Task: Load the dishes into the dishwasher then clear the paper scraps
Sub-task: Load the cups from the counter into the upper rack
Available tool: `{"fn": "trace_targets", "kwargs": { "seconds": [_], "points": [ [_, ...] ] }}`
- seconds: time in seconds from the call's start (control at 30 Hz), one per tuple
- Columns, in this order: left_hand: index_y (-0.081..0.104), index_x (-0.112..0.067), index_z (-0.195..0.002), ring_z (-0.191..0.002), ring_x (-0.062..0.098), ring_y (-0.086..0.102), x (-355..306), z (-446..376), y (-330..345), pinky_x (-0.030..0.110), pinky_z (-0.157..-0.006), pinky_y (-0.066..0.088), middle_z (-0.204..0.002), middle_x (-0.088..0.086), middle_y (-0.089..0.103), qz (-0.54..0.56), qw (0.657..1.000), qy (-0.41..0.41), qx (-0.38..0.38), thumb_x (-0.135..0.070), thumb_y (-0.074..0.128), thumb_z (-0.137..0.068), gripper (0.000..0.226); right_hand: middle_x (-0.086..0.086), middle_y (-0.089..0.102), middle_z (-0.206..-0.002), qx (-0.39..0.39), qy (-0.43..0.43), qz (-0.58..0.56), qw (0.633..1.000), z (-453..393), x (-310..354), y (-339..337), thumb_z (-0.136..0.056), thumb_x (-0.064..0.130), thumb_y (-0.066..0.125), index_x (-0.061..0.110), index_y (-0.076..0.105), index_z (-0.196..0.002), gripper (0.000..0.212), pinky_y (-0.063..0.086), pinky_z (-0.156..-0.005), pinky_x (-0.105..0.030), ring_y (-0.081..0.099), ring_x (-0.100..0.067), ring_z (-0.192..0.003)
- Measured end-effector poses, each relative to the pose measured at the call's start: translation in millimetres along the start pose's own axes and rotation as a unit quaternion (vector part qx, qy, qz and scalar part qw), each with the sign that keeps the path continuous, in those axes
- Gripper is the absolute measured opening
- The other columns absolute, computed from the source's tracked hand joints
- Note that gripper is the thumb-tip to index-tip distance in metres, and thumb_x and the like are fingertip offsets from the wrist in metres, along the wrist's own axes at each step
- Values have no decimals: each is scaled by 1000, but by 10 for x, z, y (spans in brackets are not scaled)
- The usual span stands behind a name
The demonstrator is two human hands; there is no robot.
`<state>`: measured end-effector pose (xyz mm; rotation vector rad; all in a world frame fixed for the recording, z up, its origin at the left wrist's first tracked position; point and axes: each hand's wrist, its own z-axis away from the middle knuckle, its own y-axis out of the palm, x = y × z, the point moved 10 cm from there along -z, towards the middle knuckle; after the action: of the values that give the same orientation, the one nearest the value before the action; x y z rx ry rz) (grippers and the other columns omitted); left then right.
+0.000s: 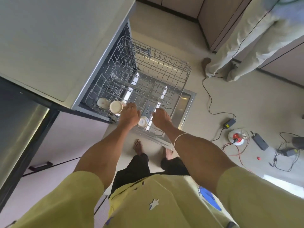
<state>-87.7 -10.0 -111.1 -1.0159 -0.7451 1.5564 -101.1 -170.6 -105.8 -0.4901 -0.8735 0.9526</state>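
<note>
The dishwasher's upper wire rack is pulled out over the open door. Three white cups stand upside down along its near-left side: one at the back, a wider one beside it, and a small one between my hands. My left hand reaches over the rack, its fingers curled down on a further white cup that is mostly hidden. My right hand hovers over the rack just right of the small cup, fingers loosely bent and holding nothing.
A pale countertop lies to the left above the dishwasher. Another person's legs stand at the upper right. Cables, power adapters and a round red-and-white device lie on the floor to the right. My bare feet are just before the door.
</note>
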Motion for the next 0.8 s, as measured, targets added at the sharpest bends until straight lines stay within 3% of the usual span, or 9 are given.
{"fn": "trace_targets", "kwargs": {
  "seconds": [0.37, 0.5, 0.63, 0.8],
  "points": [
    [38, 4, -139, -122, 33, 49, -120, 451, -298, 46, -104, 44, -135, 24, 46, 71, 995, -66, -21, -27, 33, -105, 46, -19, 47, -138, -20, -127, 134, 983, 319, 384, -568, -101, 15, 41, 5, 54, -135, 38, 41, -108, -46, 43, -36, -130],
    [36, 8, -139, -125, 35, 46, 89, 681, -414, 46, -104, 41, -138, 26, 43, 79, 990, -106, -52, -20, 36, -103, 45, -22, 48, -135, -27, -172, 146, 974, 428, 645, -570, -102, 22, 45, 2, 55, -130, 36, 44, -104, -48, 48, -37, -127],
    [41, 6, -137, -120, 40, 51, 416, 1009, -553, 49, -100, 46, -134, 26, 49, 109, 977, -144, -117, -24, 39, -103, 45, -22, 45, -141, -23, -184, 139, 973, 486, 971, -396, -101, 37, 44, 4, 45, -139, 50, 45, -103, -47, 48, -36, -128],
    [45, 5, -131, -118, 39, 52, 996, 1470, -646, 49, -99, 46, -127, 24, 52, 139, 955, -191, -176, -21, 43, -98, 42, -23, 57, -128, -27, -267, 169, 948, 783, 1584, -142, -101, 33, 44, -3, 53, -128, 46, 46, -100, -43, 54, -36, -121]
  ]
}}
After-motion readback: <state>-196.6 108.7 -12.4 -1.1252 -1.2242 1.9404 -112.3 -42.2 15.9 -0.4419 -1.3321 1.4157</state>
